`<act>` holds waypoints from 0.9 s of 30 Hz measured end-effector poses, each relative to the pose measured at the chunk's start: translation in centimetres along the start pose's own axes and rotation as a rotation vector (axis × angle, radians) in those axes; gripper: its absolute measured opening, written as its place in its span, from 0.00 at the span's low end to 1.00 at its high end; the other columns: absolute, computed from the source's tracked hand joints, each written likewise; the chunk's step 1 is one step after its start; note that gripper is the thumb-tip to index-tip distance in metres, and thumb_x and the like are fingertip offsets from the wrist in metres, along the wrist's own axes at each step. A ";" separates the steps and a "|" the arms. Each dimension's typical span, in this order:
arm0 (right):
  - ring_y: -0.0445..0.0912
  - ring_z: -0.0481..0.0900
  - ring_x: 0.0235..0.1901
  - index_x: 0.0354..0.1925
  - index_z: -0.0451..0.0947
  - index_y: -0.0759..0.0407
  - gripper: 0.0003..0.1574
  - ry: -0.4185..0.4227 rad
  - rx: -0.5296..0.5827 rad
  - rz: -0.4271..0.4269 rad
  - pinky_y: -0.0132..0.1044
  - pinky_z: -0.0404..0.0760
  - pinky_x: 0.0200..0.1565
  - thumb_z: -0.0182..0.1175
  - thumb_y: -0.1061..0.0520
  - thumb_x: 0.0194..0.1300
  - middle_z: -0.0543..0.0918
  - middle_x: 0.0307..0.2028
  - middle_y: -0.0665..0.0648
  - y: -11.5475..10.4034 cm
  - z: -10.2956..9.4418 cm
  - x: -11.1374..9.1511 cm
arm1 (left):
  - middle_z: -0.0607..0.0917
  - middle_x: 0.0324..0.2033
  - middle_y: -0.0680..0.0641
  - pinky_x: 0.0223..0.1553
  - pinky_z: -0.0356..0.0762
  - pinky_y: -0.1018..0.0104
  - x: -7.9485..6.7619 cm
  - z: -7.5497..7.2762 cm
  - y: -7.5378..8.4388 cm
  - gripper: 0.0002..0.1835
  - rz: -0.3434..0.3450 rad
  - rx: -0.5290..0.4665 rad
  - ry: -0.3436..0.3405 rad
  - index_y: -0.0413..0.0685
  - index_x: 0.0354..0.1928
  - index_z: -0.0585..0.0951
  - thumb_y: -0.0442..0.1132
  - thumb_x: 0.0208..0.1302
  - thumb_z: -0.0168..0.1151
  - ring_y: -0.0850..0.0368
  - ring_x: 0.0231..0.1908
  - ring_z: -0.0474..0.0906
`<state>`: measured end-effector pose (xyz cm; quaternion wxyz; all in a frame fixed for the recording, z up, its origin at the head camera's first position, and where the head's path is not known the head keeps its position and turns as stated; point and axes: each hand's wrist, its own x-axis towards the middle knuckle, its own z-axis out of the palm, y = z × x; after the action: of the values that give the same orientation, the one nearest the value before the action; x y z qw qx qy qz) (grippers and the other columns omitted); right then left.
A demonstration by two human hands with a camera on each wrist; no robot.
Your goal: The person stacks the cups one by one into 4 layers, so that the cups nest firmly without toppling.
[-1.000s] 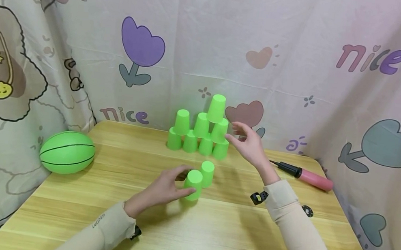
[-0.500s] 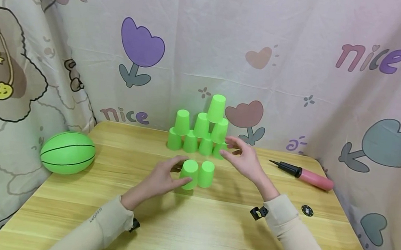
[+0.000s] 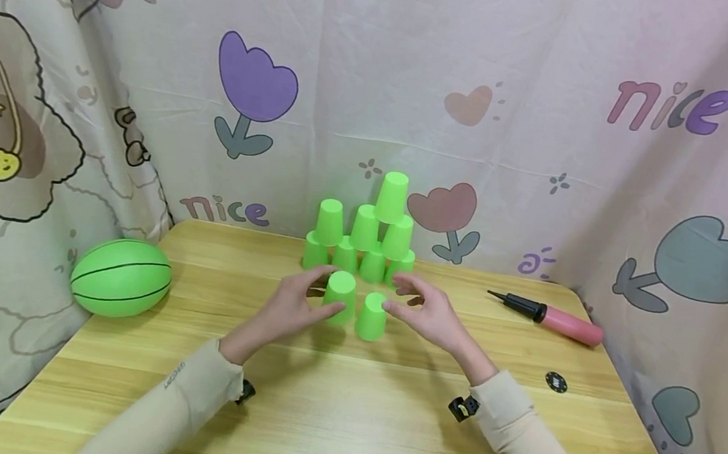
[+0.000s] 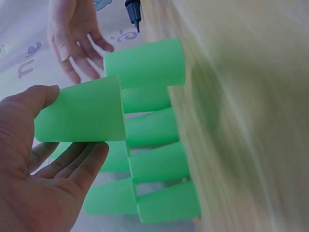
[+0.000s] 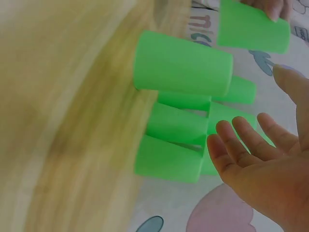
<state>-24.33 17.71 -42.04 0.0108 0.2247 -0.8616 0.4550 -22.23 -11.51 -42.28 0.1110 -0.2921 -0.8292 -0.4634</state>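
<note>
My left hand (image 3: 284, 315) grips an upside-down green cup (image 3: 339, 298) between thumb and fingers. In the left wrist view this cup (image 4: 82, 111) is clear of the table. Just to its right a second green cup (image 3: 371, 318) stands mouth-down on the wood. Fingers spread and relaxed, my right hand (image 3: 431, 315) is beside that standing cup with nothing in its grasp; the right wrist view shows a gap between the fingers (image 5: 241, 145) and the cup (image 5: 183, 63). Behind both hands rises a stack of green cups (image 3: 365, 229): a bottom row, three above, and one on top at the right.
On the wooden table (image 3: 355, 433), a green ball (image 3: 122, 278) with black lines sits at the left edge. A pink and black hand pump (image 3: 547, 318) lies at the right, with a round black chip (image 3: 556, 382) nearer. A patterned curtain (image 3: 382, 59) hangs behind.
My left hand has carried its cup back and slightly left, from in front of the standing cup to beside it. My right hand has come down from beside the stack toward the standing cup.
</note>
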 end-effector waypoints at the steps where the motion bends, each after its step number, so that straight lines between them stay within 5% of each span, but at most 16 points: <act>1: 0.56 0.83 0.61 0.70 0.75 0.54 0.36 -0.006 0.000 0.004 0.53 0.85 0.60 0.73 0.48 0.68 0.83 0.65 0.60 0.1 0.2 -0.1 | 0.88 0.54 0.39 0.55 0.90 0.58 0.2 -0.1 0.0 0.31 -0.002 -0.002 0.000 0.40 0.66 0.77 0.37 0.62 0.78 0.43 0.52 0.89; 27: 0.55 0.85 0.58 0.70 0.74 0.63 0.40 -0.059 0.016 0.001 0.57 0.86 0.58 0.75 0.53 0.66 0.84 0.63 0.61 1.0 2.1 -0.5 | 0.88 0.55 0.35 0.58 0.88 0.48 5.5 -3.9 1.4 0.32 -0.015 0.023 0.050 0.39 0.68 0.75 0.38 0.66 0.76 0.40 0.53 0.88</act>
<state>-23.92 16.75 -44.19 -0.0165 0.2377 -0.8579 0.4552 -26.20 -12.08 -36.62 0.1315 -0.2728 -0.8338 -0.4617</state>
